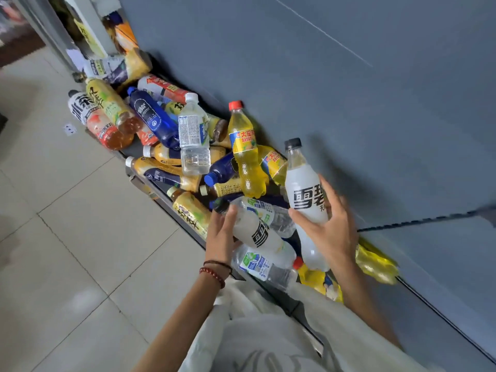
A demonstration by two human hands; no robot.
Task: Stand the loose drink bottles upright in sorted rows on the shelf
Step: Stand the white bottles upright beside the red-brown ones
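Note:
A low dark shelf (pixel 150 187) along a grey wall holds a heap of loose drink bottles. My right hand (pixel 331 232) grips a clear soda bottle with a black cap (pixel 302 183) and holds it upright near the wall. My left hand (pixel 222 232) grips a second clear soda bottle (pixel 256 232) that lies tilted on the pile, cap toward the left. A yellow soda bottle with a red cap (pixel 245 154) leans upright in the heap. A water bottle (pixel 192 135), blue bottles (pixel 153 116) and tea bottles (pixel 107 103) lie jumbled beyond.
A grey wall panel (pixel 349 76) runs behind the shelf. Pale floor tiles (pixel 67 237) spread to the left. More yellow bottles (pixel 375 261) lie on the shelf behind my right arm. A white garment (pixel 255 331) covers my lap at the bottom.

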